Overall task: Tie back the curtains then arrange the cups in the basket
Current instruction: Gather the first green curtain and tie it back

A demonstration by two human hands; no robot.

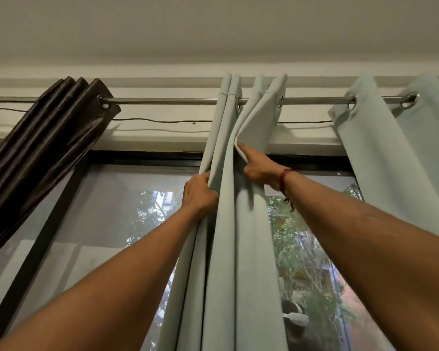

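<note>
Gathering of the pale green curtain [249,224] was in hand at the time of inspection. The curtain hung by eyelets from the metal rod [167,100] across the window [112,211], with 1 bunch of folds near the middle and a further spread panel [380,153] still out to the right. A dark brown curtain [43,138] was pushed well to the left end of the rod.

The left hand [199,195] was closed around the left edge of the gathered folds, fingers wrapped into the cloth. The right hand [257,171], with a red band [283,181] at the wrist, pressed the fingertips [242,147] into the crease of the next pleat, apparently pinching its edge; the thumb was hidden, so the firmness of that hold could not be confirmed.

No tie-back, cups or basket were in view.

Assessment: the step would be done well by folding each pleat along its eyelet line, stacking it flat against the bunch held in the left hand, and sliding eyelets along the rod rather than dragging the cloth downward. The spread panel at right remained to be drawn in before any tying. Pulling at an angle risked jamming eyelets on the rod.
</note>
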